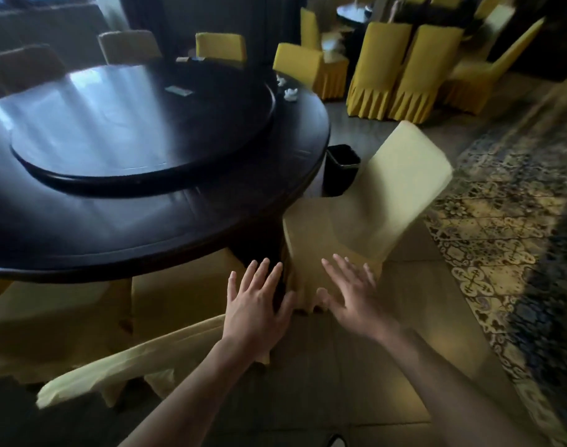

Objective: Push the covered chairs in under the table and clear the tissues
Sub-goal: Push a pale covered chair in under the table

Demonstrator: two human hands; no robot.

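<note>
Both hands are held out with fingers spread and straight, holding nothing: the left hand [259, 304] at lower centre, the right hand [353, 295] just beside it. Right of centre a covered chair [366, 208] stands turned out from the desk [166, 230], not yet pushed in. Crumpled tissues [290, 93] lie on the desk's far edge, upper centre, apparently uncleared. Most work seems left.
</note>
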